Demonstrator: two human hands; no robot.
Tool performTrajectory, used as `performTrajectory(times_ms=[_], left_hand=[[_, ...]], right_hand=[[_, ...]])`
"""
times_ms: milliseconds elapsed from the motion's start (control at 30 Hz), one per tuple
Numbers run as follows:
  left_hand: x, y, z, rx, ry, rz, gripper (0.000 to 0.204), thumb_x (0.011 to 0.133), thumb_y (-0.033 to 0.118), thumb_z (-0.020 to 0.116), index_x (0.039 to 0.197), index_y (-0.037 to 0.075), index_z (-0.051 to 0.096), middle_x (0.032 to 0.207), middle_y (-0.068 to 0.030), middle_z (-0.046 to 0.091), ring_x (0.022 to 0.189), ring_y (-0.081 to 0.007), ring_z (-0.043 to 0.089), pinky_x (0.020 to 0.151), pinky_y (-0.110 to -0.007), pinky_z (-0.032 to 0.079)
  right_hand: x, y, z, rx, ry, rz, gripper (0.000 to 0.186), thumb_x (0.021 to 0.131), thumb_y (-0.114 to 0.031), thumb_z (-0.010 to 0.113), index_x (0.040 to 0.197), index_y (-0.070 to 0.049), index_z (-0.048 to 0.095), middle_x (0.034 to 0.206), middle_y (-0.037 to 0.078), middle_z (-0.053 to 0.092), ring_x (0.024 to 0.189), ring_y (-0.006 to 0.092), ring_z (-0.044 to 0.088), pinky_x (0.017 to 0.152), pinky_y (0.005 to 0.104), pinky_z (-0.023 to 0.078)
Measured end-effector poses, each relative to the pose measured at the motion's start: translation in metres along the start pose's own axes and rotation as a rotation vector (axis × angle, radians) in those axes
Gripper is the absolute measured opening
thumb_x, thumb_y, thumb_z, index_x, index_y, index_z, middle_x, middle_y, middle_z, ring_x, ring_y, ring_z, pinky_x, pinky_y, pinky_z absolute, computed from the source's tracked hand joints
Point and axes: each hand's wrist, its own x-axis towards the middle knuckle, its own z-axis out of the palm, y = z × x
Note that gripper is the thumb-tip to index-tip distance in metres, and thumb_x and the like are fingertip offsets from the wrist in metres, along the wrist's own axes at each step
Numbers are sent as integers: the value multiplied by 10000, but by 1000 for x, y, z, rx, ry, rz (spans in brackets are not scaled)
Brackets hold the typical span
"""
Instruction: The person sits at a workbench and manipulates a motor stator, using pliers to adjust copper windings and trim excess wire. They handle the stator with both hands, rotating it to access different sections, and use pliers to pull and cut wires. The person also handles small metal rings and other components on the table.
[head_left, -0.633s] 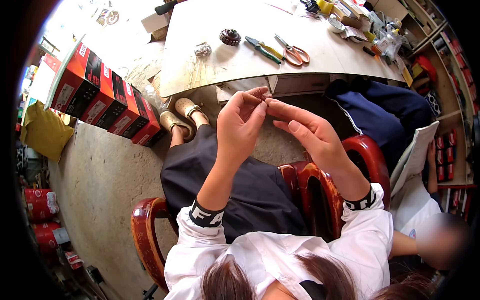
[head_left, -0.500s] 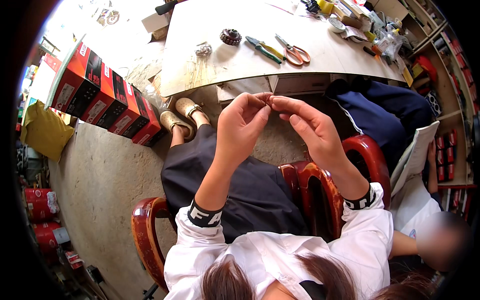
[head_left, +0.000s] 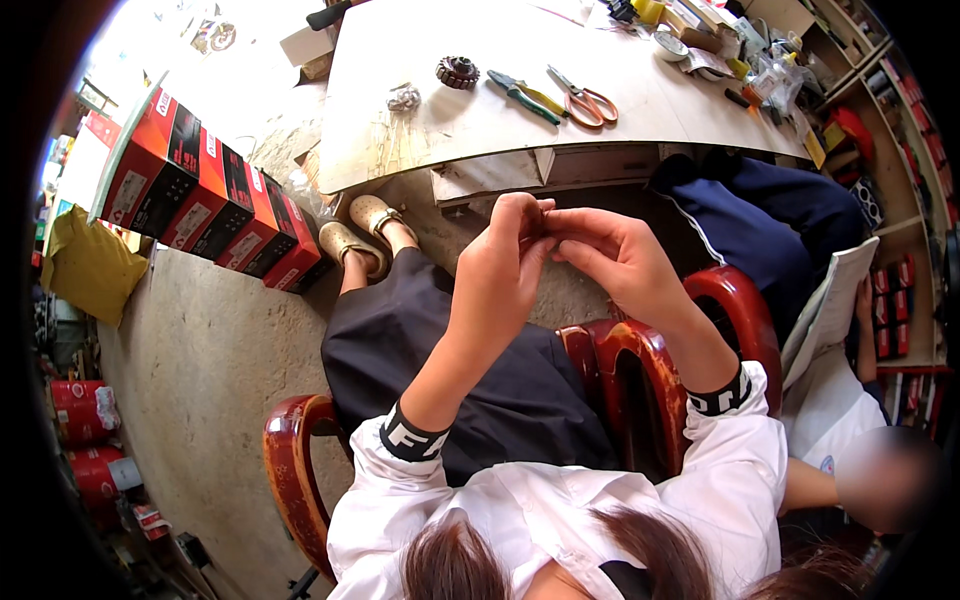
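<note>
My left hand [head_left: 510, 255] and my right hand [head_left: 610, 255] meet above my lap [head_left: 430, 330], fingertips pinched together on something small that is hidden by the fingers. Beyond them on the pale table [head_left: 420, 40] lie a dark ridged round part [head_left: 457, 72], a small crumpled bundle [head_left: 403, 98], green-and-yellow pliers [head_left: 525, 95] and orange-handled scissors [head_left: 585, 100].
Red-and-black boxes [head_left: 205, 185] stand at left near a yellow sack [head_left: 90, 265]. Wooden chair arms [head_left: 295, 460] flank me. A seated co-worker [head_left: 830, 430] holds a pale sheet at right. Clutter [head_left: 740, 60] covers the table's right end, beside shelves [head_left: 905, 180].
Both hands have shifted slightly down and to the right; the fingers have closed more tightly together, covering the thin item that showed between them.
</note>
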Motion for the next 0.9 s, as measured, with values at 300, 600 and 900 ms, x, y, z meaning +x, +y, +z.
performTrajectory(times_ms=[300, 600, 900], left_hand=[[-7, 9, 4, 127, 8, 41, 374, 829, -47, 649, 1157, 23, 483, 986, -160, 686, 895, -311, 691, 733, -350, 551], [1, 21, -8, 222, -43, 145, 420, 798, -6, 681, 1209, 57, 623, 979, -129, 695, 839, -260, 698, 720, -319, 560], [10, 25, -29, 270, -195, 131, 532, 753, 49, 751, 1261, 55, 596, 1000, -95, 696, 869, -189, 694, 739, -278, 536]], right_hand=[[3, 7, -4, 131, 41, 92, 226, 868, -66, 700, 1069, 36, 681, 1004, 82, 704, 953, 118, 649, 884, 254, 505], [1, 22, -7, 577, 39, 118, 254, 921, -104, 644, 1137, 31, 649, 1043, 74, 689, 914, 114, 650, 826, 240, 522], [0, -11, -8, 583, -177, 168, 400, 959, -90, 561, 1300, 109, 501, 1242, 216, 602, 1119, 224, 625, 892, 272, 540]])
